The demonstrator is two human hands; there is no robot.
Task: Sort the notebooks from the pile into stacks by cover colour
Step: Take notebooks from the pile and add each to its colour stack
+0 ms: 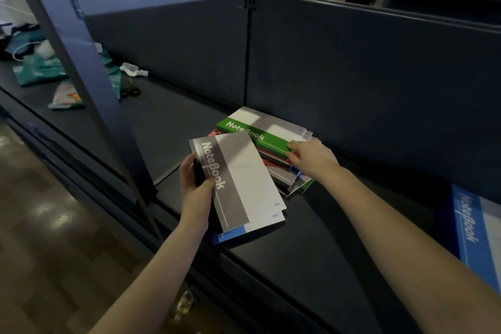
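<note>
Your left hand (196,187) grips the grey notebook (244,184) by its spine edge, thumb on the cover, holding it tilted over the shelf (271,266) just in front of the pile (279,171). Your right hand (311,158) has its fingers (294,156) pinching the near corner of the green notebook (252,134), which lies on top of that pile. A blue notebook (471,230) lies well apart at the right.

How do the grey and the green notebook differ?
The grey notebook has a grey band, the green notebook a green one. The grey notebook is held in the left hand; the green notebook lies on the pile, the right hand gripping its edge. Both read NoteBook.
</note>
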